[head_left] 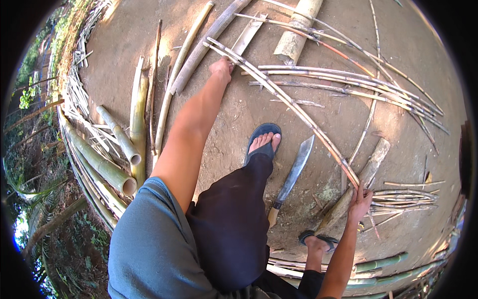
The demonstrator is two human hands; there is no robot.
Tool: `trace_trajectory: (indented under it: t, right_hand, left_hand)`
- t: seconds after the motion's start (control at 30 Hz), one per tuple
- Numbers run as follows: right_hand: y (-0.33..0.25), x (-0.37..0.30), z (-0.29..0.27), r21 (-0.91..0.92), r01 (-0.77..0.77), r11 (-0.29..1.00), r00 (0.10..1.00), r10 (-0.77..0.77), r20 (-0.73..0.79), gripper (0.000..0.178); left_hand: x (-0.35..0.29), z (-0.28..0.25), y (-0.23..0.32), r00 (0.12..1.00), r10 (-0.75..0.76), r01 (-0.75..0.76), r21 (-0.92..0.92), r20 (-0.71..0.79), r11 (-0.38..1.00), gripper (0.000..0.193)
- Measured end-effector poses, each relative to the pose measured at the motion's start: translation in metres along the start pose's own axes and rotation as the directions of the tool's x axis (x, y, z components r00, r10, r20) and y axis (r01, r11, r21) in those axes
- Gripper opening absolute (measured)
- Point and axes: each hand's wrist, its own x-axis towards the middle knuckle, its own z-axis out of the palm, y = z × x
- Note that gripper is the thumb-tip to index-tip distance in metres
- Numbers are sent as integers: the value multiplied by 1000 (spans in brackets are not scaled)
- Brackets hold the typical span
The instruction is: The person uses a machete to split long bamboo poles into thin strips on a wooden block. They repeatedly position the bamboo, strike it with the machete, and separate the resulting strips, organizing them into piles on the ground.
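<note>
Your right hand (359,202) is closing its fingers around the near end of some long thin sticks (280,94). Your left hand (222,69) is reaching far out, right by the other end of them; its fingers are partly hiding, so I cannot tell how far open it is or if it is gripping. The sticks are slanting across in front of you, from your left hand down to your right one.

Under everything, the brown dirt ground (234,127) is spreading wide. On your left, fat green bamboo poles (104,164) are lying in a pile. A long grey pole (209,42) is lying past your left arm, and a thick pale bamboo tube (298,32) is lying at the top. A log (338,212) is lying under your right hand, and the sticks are crossing over its side.

More long sticks (318,74) are lying in a loose bunch further out. A big knife (296,167) is lying between your feet, its blade pointing away from you and its tip coming near the sticks. A flat split piece (249,36) is lying just beyond your left hand. A short bunch of twigs (403,199) is lying to the right of your right hand.
</note>
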Motion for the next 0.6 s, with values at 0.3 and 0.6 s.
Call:
trace_trajectory:
  t: [0.3,0.6]
  right_hand:
    - [-4,-9,3,-124,-58,991,998,53,-43,23]
    - [-6,-7,2,-112,-49,992,997,42,-66,22]
  left_hand:
    - [-3,15,18,998,51,-53,58,35,997,11]
    - [7,23,23,1000,7,-7,27,10,1000,15]
